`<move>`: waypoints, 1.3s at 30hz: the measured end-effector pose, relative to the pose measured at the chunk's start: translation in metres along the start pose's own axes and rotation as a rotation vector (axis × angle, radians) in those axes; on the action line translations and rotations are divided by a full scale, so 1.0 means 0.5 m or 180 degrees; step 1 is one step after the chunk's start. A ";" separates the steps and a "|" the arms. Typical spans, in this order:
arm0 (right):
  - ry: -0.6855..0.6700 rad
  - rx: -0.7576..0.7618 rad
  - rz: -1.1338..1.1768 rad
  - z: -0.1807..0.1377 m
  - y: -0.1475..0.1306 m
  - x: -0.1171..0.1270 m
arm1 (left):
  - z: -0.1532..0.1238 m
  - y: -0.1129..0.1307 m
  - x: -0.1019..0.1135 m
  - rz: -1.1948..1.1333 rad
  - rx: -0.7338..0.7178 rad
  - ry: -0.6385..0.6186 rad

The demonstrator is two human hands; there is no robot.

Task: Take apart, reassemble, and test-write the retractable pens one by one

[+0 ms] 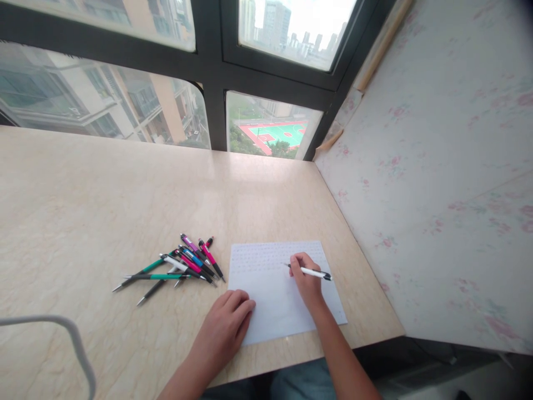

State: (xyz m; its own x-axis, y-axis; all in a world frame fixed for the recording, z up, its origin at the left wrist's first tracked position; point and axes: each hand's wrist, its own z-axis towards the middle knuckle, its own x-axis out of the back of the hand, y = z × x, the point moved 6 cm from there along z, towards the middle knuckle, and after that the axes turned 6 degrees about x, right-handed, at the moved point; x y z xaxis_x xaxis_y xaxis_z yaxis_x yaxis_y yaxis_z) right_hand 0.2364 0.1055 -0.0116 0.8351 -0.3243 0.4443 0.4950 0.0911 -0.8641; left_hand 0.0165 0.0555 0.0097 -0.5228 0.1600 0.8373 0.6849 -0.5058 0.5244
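Observation:
A white ballpoint pen (310, 271) with black ends is pinched in my right hand (306, 278). Its tip points left and meets the paper just under the last line of writing. The white sheet of paper (283, 305) lies flat, with several rows of small handwriting across its upper part, too small to read. My left hand (228, 319) rests on the paper's left edge, fingers loosely curled together with no object showing in them; the fingertips are partly hidden.
Several pens lie in a loose pile, among them a green pen (160, 276) and a blue pen (194, 257), left of the paper on the marble-patterned surface (125, 194). A grey cable (70, 325) curves at lower left. Windows stand behind; a floral-papered wall (437, 194) bounds the right.

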 end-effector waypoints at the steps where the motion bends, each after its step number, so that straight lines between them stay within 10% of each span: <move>1: 0.0062 0.0026 -0.0077 0.000 0.001 0.001 | 0.000 0.001 0.001 0.0001 -0.0012 0.0013; 39: -0.0045 0.0292 -0.0569 0.000 0.006 -0.013 | -0.003 -0.002 -0.005 -0.0016 0.0030 -0.0077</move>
State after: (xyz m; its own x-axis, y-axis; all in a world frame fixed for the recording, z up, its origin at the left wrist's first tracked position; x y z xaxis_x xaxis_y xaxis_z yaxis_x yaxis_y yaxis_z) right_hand 0.2324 0.1078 -0.0169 0.7350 -0.3298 0.5925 0.6549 0.1189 -0.7463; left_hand 0.0161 0.0544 0.0068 -0.5138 0.1830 0.8382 0.6872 -0.4971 0.5298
